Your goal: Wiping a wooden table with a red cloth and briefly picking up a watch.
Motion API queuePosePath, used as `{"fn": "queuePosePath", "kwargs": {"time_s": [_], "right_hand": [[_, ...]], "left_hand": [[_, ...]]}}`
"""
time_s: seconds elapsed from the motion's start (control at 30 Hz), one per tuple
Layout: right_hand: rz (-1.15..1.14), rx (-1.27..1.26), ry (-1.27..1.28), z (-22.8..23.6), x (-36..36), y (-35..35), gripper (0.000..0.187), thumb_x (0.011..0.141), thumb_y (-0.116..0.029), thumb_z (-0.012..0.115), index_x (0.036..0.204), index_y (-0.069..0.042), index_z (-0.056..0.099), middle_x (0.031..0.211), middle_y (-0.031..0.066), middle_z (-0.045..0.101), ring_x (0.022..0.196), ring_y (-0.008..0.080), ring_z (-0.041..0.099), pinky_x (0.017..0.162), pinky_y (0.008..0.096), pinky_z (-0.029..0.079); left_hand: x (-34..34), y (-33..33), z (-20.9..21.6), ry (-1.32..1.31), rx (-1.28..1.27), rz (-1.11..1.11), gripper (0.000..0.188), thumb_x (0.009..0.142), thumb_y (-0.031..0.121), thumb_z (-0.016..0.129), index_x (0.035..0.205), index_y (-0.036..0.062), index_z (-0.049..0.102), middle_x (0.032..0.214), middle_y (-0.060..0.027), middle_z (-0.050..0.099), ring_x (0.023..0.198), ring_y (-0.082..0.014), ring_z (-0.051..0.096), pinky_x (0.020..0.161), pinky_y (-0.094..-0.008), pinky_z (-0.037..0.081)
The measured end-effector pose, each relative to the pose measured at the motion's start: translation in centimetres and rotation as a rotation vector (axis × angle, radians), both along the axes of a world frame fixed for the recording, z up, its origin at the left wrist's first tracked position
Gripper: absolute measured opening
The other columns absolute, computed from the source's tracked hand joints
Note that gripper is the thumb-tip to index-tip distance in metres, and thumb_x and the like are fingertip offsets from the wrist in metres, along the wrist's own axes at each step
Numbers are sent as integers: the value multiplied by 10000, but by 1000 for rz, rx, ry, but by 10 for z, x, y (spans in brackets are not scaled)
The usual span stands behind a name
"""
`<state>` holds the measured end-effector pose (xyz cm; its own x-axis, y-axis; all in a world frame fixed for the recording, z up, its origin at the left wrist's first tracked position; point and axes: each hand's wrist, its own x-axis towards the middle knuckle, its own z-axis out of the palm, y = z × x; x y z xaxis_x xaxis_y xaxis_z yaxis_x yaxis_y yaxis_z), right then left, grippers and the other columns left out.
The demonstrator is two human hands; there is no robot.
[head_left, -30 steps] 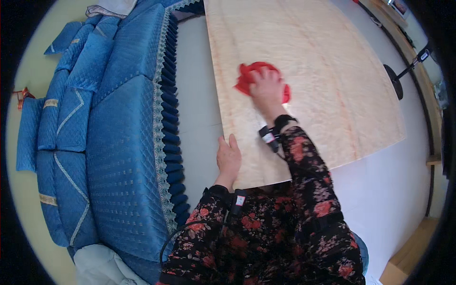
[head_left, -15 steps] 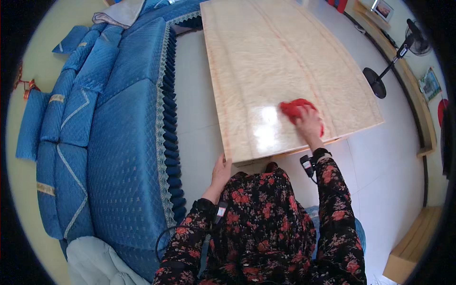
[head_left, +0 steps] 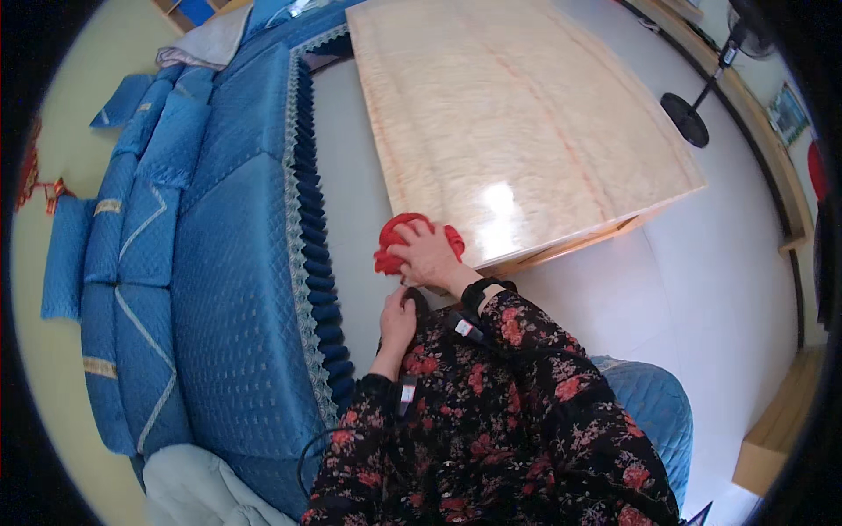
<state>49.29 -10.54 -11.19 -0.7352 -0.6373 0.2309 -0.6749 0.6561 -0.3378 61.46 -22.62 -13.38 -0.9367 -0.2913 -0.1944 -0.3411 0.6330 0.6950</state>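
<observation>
At the table's (head_left: 526, 131) near-left corner, your right hand (head_left: 430, 259) presses a bunched red cloth (head_left: 392, 245), fingers curled over it in a closed grip. That cloth overhangs the corner toward the blue sofa (head_left: 237, 263). Your left hand (head_left: 397, 320) rests just below, fingers loosely together, holding nothing, the farther of the two.

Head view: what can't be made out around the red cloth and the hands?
- Red cloth: middle covered by the right hand.
- Left hand: palm faces away; contact with anything unclear.
- Table: near-left corner hidden by cloth; far edge cut off.
- Standing fan: head cropped at rim.
</observation>
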Motion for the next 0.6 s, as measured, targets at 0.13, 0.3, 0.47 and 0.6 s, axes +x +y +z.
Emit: {"fn": "queuePosePath", "kwargs": {"time_s": [0.13, 0.3, 0.47, 0.6], "right_hand": [[45, -62, 75, 4, -18, -22, 357, 729, -344, 658, 1060, -216, 624, 1271, 61, 475, 1174, 291, 416, 907, 559, 361], [-228, -75, 62, -1, -53, -42, 361, 733, -326, 651, 1072, -215, 600, 1220, 92, 480, 1146, 314, 419, 869, 550, 369], [159, -226, 140, -7, 6, 14, 358, 728, -318, 651, 1069, -214, 618, 1234, 79, 495, 1180, 303, 422, 898, 521, 375], [66, -241, 91, 5, 3, 131, 354, 687, -247, 648, 1036, -192, 633, 1170, 70, 560, 1118, 281, 523, 880, 452, 467]], "left_hand": [[9, -2, 0, 93, 214, 38, 401, 901, 138, 536, 1285, 23, 514, 1136, -140, 622, 1024, -200, 593, 904, -312, 452], [-1, 11, 20, 9, 136, 5, 418, 894, 99, 543, 1283, -40, 474, 1077, -139, 620, 974, -194, 605, 851, -302, 484], [-3, -14, -1, 33, 687, 197, 445, 934, 52, 482, 1365, 6, 377, 1169, -116, 575, 979, -183, 608, 733, -287, 532], [-3, -4, 3, 56, 622, 128, 465, 931, 72, 508, 1369, -11, 376, 1201, -115, 564, 968, -169, 614, 724, -279, 527]]}}
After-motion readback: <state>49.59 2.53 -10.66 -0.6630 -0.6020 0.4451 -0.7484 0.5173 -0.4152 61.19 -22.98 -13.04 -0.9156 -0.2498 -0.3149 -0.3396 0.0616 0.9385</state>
